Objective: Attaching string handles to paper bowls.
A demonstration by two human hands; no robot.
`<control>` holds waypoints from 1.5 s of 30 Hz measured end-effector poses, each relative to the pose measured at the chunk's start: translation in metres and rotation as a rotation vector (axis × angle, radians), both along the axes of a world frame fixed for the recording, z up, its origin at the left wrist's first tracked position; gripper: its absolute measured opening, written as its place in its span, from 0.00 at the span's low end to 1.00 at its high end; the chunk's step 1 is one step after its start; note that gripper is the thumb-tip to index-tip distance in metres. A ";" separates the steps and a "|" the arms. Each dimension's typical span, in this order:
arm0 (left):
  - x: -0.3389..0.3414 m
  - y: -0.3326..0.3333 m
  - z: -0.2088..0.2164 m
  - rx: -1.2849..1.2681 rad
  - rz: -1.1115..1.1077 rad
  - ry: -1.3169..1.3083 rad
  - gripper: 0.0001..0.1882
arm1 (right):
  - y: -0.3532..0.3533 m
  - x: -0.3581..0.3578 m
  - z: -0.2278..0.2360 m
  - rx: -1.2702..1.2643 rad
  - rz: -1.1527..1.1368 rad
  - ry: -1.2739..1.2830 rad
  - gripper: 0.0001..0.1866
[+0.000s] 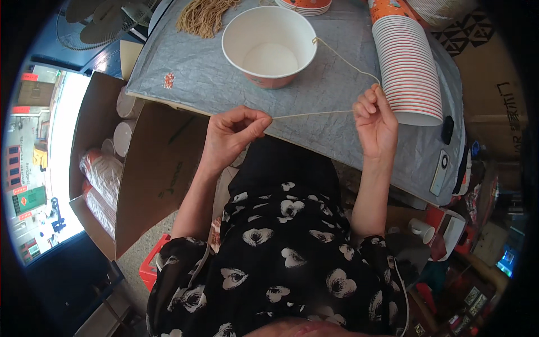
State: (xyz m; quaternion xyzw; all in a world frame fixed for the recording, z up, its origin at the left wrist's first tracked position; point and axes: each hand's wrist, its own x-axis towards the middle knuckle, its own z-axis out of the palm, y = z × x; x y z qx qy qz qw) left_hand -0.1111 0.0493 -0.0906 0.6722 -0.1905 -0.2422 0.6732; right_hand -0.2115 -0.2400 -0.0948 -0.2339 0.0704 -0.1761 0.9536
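Note:
A thin tan cord (314,114) stretches between my hands in front of the table's near edge. My left hand (236,133) pinches one end between thumb and forefinger. My right hand (377,121) grips the cord further along, fingers curled, beside the stacked cups. From there the cord runs up to the rim of a large paper bucket (270,56), white inside and orange-red outside, where it is fastened at the right side. The bucket stands upright and holds nothing that I can see.
A long stack of paper tubs (407,70) lies at the right. A bundle of tan cords (205,17) and more stacked buckets (306,5) are at the back. A phone (441,171) lies at the right edge. An open cardboard box (149,174) with wrapped stacks stands left.

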 end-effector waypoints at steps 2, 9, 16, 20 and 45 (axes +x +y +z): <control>0.001 -0.001 0.003 -0.013 0.025 0.030 0.05 | -0.003 0.002 -0.009 0.015 0.026 -0.026 0.08; 0.003 -0.011 0.005 0.113 0.064 -0.335 0.04 | 0.039 0.008 -0.011 -1.527 -0.463 0.476 0.16; 0.000 -0.028 0.024 0.171 -0.071 -0.444 0.04 | 0.088 0.004 0.004 -0.995 0.252 0.242 0.15; 0.004 -0.027 0.025 0.179 -0.071 -0.314 0.03 | 0.083 -0.001 -0.004 -0.923 0.241 0.247 0.10; 0.057 -0.029 0.055 0.465 -0.063 -1.202 0.14 | 0.051 0.129 0.085 -1.206 0.029 -0.112 0.08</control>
